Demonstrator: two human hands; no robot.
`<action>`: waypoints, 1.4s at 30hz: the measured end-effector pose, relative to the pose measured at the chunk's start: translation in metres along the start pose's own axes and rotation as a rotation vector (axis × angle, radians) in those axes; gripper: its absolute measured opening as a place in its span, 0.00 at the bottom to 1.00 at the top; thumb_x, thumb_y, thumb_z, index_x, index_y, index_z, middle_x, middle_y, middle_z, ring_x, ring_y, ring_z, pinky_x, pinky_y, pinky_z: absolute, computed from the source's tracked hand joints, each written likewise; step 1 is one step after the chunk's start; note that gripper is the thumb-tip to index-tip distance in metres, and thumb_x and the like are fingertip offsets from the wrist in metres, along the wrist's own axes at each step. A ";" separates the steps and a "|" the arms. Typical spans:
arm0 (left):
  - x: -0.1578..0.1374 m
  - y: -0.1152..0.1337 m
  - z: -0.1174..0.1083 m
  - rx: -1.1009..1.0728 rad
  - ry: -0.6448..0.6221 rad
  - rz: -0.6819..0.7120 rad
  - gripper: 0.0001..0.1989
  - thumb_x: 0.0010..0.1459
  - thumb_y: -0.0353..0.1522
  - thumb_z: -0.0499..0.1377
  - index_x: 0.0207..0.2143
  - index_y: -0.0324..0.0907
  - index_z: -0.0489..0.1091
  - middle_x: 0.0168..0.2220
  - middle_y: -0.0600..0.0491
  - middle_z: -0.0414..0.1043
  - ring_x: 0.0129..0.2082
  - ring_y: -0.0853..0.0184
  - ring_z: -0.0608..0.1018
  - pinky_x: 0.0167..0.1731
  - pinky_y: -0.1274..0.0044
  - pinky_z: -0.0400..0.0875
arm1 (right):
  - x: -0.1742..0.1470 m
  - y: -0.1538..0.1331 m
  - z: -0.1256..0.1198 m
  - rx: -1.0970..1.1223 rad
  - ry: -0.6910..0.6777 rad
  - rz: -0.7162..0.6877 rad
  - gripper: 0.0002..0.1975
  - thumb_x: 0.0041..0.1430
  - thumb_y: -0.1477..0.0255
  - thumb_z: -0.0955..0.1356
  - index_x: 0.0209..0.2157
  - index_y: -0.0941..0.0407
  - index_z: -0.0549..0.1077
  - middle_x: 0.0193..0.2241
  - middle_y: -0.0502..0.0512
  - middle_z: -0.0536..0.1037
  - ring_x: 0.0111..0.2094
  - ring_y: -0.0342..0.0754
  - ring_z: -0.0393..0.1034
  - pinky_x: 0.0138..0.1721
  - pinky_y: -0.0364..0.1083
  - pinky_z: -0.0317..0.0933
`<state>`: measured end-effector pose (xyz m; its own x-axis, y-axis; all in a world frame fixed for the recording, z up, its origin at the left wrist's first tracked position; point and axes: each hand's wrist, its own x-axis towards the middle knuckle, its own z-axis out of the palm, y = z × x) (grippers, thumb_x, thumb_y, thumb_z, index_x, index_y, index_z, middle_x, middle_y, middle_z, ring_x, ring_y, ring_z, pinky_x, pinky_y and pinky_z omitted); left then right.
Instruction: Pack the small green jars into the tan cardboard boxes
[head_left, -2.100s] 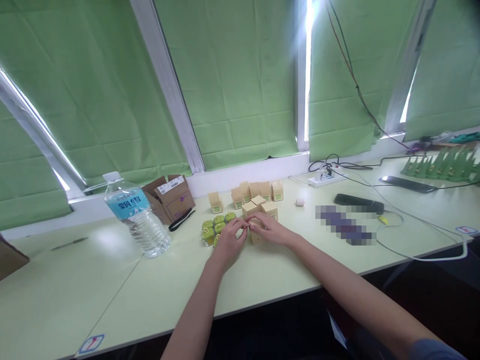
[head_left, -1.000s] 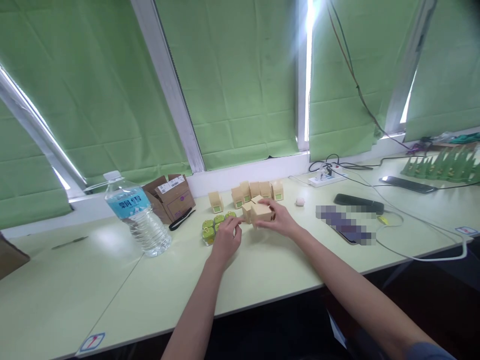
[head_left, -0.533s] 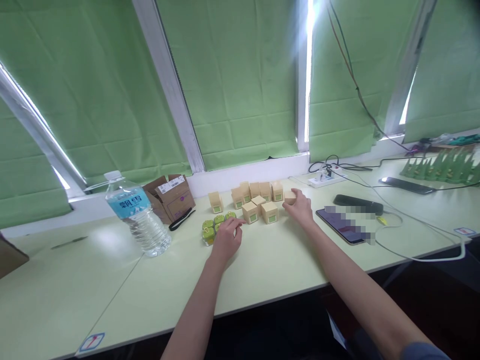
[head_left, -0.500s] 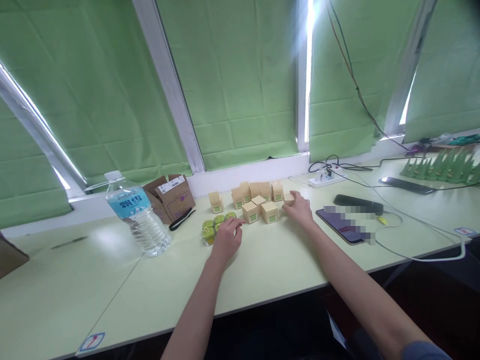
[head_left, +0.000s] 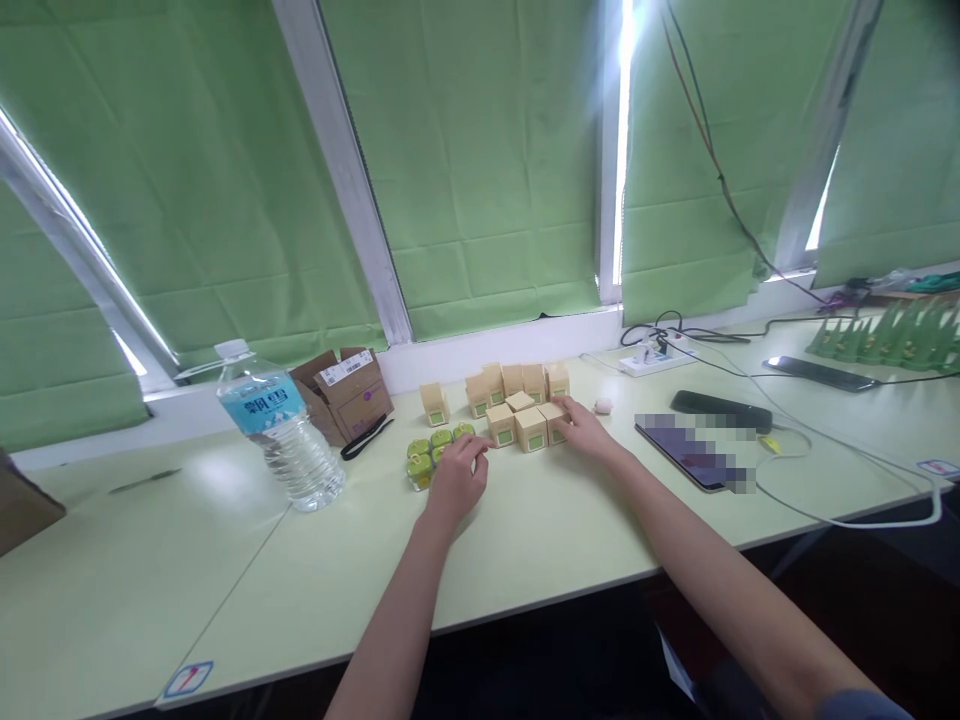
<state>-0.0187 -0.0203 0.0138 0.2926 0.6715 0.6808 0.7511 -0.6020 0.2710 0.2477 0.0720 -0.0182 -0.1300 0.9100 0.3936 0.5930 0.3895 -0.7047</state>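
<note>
Green blinds (head_left: 487, 180) hang behind a pale green table (head_left: 525, 540), where a cluster of small tan boxes (head_left: 517, 400) sits near the far edge, beside some little green jars (head_left: 431, 455) to their left. The right hand (head_left: 589, 435) rests against the rightmost front box (head_left: 556, 422), fingers loosely spread and touching its side, gripping nothing. The left hand (head_left: 457, 478) lies half-curled over the green jars, whether it pinches one I cannot tell; a water bottle (head_left: 277, 430) and an open carton (head_left: 345, 395) stand further left.
</note>
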 end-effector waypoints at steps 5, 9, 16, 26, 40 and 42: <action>0.017 0.004 0.005 0.132 -0.009 0.007 0.18 0.60 0.24 0.52 0.49 0.46 0.71 0.48 0.47 0.73 0.49 0.60 0.74 0.49 0.67 0.68 | -0.005 -0.006 0.005 0.007 -0.056 -0.107 0.33 0.56 0.65 0.69 0.63 0.53 0.61 0.59 0.60 0.68 0.59 0.58 0.63 0.59 0.56 0.57; 0.048 -0.010 0.020 0.269 -0.159 -0.020 0.26 0.57 0.28 0.59 0.58 0.45 0.63 0.60 0.44 0.65 0.59 0.54 0.68 0.55 0.64 0.65 | -0.006 -0.011 0.005 -0.025 -0.094 -0.163 0.36 0.54 0.62 0.73 0.63 0.49 0.63 0.58 0.58 0.70 0.59 0.59 0.62 0.59 0.57 0.56; 0.062 -0.013 0.032 0.407 -0.259 -0.043 0.06 0.59 0.30 0.60 0.40 0.41 0.71 0.44 0.43 0.74 0.46 0.56 0.75 0.46 0.68 0.68 | -0.006 -0.012 0.006 -0.002 -0.093 -0.174 0.31 0.55 0.66 0.72 0.60 0.48 0.65 0.54 0.56 0.73 0.54 0.56 0.67 0.54 0.53 0.61; 0.055 0.015 0.024 0.491 -0.280 -0.044 0.05 0.58 0.33 0.62 0.34 0.40 0.71 0.40 0.43 0.71 0.44 0.53 0.73 0.43 0.65 0.68 | -0.004 -0.007 0.007 -0.035 -0.103 -0.182 0.34 0.57 0.67 0.72 0.63 0.48 0.61 0.55 0.58 0.72 0.54 0.56 0.68 0.55 0.53 0.61; 0.073 0.013 0.046 0.503 -0.283 -0.177 0.14 0.64 0.42 0.54 0.40 0.41 0.72 0.47 0.44 0.71 0.51 0.57 0.70 0.48 0.69 0.67 | 0.002 -0.004 0.016 -0.064 -0.041 0.009 0.41 0.57 0.65 0.71 0.67 0.53 0.51 0.53 0.62 0.74 0.52 0.59 0.69 0.50 0.51 0.62; 0.084 0.011 0.047 0.482 -0.259 -0.230 0.22 0.66 0.46 0.47 0.39 0.41 0.74 0.46 0.44 0.72 0.50 0.56 0.71 0.49 0.66 0.66 | 0.002 -0.005 0.015 -0.028 -0.039 -0.016 0.41 0.58 0.62 0.71 0.67 0.52 0.51 0.57 0.62 0.71 0.54 0.59 0.67 0.52 0.52 0.61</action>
<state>0.0420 0.0497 0.0418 0.1796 0.8817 0.4364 0.9787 -0.2048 0.0110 0.2329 0.0737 -0.0230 -0.1699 0.9088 0.3812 0.6121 0.4004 -0.6819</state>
